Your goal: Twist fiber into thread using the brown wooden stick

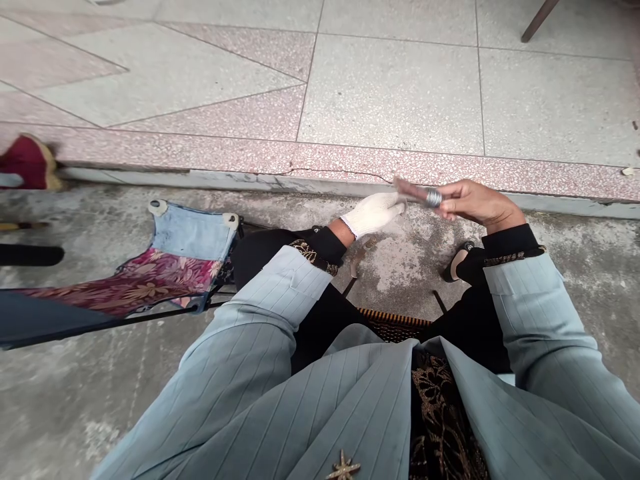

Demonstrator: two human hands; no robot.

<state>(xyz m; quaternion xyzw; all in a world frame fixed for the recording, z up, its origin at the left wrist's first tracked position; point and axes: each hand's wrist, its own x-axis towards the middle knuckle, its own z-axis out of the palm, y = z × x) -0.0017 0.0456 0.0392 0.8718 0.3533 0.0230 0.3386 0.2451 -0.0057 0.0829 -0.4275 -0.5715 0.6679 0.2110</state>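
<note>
My right hand point(473, 203) is bare, its fingers pinching a short brown stick-like piece point(413, 190) with a silver wire-like coil point(434, 197) wound round it. Motion smears the piece, so its exact kind does not show. My left hand point(374, 215) wears a white knitted glove. Its fingers are pressed together just below the far end of the brown piece; whether they touch it or hold anything is unclear. Both hands are above the concrete ground, in front of my knees.
A raised terrazzo step point(345, 160) runs across in front of me, a thin dark line along its edge. At left stands a folding chair point(165, 267) with patterned cloth. A red shoe point(27, 163) shows at far left, a furniture leg point(540, 20) at upper right.
</note>
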